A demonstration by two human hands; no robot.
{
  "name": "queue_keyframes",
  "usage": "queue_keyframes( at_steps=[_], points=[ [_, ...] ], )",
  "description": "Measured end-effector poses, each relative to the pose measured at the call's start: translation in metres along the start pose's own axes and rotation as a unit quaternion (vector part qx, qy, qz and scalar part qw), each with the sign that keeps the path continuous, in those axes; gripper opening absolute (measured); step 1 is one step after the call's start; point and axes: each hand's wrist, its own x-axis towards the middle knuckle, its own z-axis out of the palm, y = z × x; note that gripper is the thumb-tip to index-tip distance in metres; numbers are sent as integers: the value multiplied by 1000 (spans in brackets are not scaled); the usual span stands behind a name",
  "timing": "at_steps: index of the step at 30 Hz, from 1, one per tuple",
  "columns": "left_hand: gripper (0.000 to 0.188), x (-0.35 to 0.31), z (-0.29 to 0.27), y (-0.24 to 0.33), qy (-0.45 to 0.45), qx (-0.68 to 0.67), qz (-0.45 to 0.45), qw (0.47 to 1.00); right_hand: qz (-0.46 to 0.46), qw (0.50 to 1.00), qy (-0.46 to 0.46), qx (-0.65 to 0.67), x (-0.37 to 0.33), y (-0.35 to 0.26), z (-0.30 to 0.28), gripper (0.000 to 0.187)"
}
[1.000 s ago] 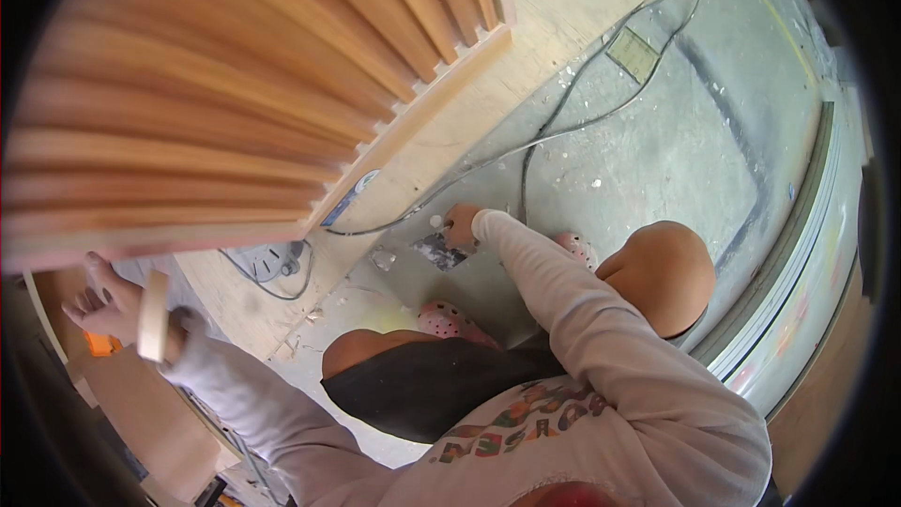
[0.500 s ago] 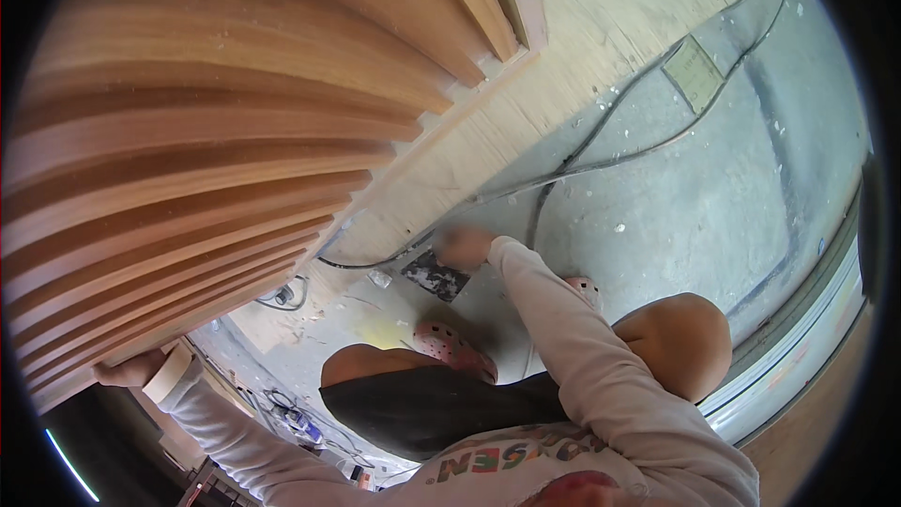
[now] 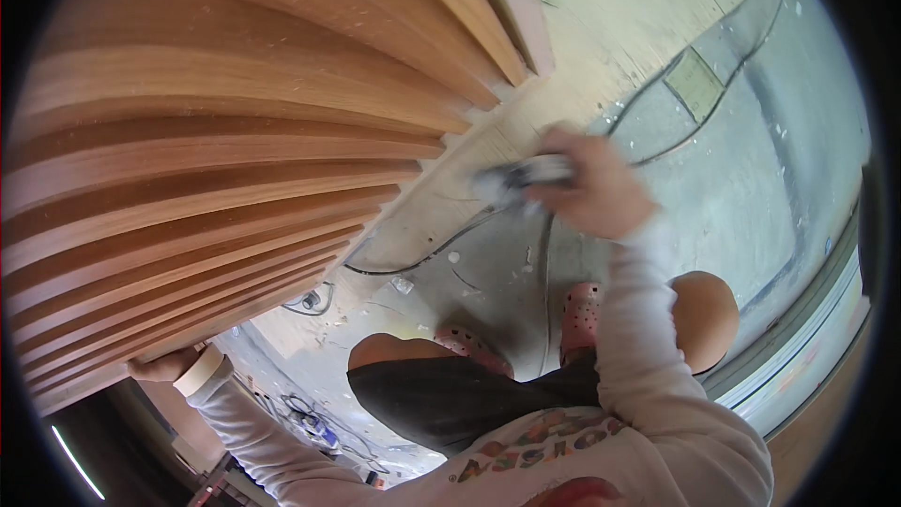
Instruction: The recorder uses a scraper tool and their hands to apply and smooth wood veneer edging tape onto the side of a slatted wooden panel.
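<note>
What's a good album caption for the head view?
Left hand against a slatted wooden panel, right hand holding a blurred object.

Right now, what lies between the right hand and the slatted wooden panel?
The head view shows a blurred object in the right hand, then pale plywood before the slatted wooden panel.

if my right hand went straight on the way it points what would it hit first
Your right hand, blurred tool leading, would probably meet the slatted wood panel first, though depth is unclear.

The right hand [image 3: 601, 186] (blurred) is curled; the left hand [image 3: 163, 365], outstretched.
</note>
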Motion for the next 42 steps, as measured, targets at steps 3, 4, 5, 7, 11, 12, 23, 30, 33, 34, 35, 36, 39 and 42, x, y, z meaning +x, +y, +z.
queue_keyframes(
  at_steps=[3,4,5,7,11,12,23,30,33,34,35,36,39,42],
  points=[
    [69,-4,12,-5,-2,-20,-23,1000,-11,942,334,41,-22,-30,-35,20],
    [68,-2,9,-6,-7,-38,-37,999,-9,942,333,36,-20,-31,-33,20],
    [69,1,4,-7,-9,-41,-36,998,-37,933,358,-21,-19,-29,-27,20],
    [69,3,-1,-10,-6,-46,-14,999,-60,919,386,-56,-15,-26,-16,22],
    [66,4,-3,-15,-9,-41,-3,999,-88,922,372,-65,-6,-12,-7,22],
    [62,4,-1,-9,1,-43,-1,999,-96,924,367,-44,-2,-8,-2,22],
    [59,4,-4,-16,-17,-57,-15,998,28,931,359,-57,3,-2,6,21],
    [61,-3,9,-5,-10,-38,8,999,-40,941,332,-56,-21,-17,-24,19],
    [65,-7,15,-5,-6,-11,10,1000,15,951,308,-26,-12,-19,-8,20],
    [67,-1,5,-10,-20,-67,-6,998,18,947,319,-12,-9,-17,-5,19],
    [67,4,-2,-12,-21,-53,1,998,17,949,315,-12,-8,-15,-2,19],
    [67,0,0,-8,-13,-37,3,999,-50,927,367,-55,-4,-10,3,19],
    [65,-12,17,-6,22,-28,-7,999,-55,897,437,-21,-5,-5,8,19],
    [63,-3,9,-7,35,9,-1,999,-41,827,518,215,0,-18,8,20]
  ],
)
